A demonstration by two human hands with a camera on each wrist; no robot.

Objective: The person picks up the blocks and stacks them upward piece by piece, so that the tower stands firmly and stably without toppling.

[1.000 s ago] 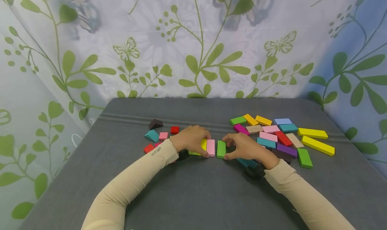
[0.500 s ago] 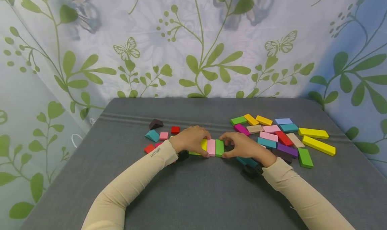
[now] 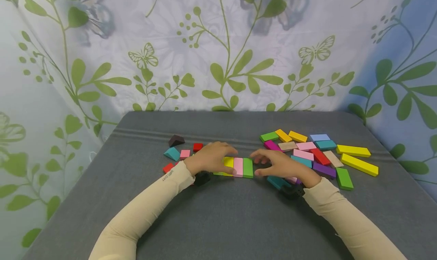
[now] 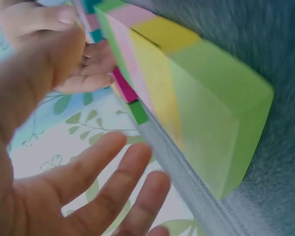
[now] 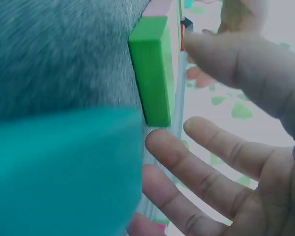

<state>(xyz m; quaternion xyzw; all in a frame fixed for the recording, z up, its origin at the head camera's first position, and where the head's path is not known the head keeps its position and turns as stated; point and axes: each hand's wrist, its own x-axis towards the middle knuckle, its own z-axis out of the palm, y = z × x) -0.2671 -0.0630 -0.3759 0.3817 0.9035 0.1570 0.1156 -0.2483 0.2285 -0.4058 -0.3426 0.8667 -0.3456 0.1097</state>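
Head view, grey table (image 3: 218,229): carries the block row (image 3: 237,165) near its middle
Left hand (image 3: 213,157): fingers parted wide — gripping nothing, over the row's left part
Right hand (image 3: 278,164): fingers apart, holding nothing, just beside the green block (image 3: 247,168)
Block row: light green, yellow, pink, green — side by side, touching, between both hands

In front of you, from your left, a light green block (image 4: 206,108), a yellow block (image 3: 229,162), a pink block (image 3: 238,167) and a bright green block (image 3: 248,167) lie side by side (long sides touching), in a row parallel to the far edge of the table (image 3: 218,222).
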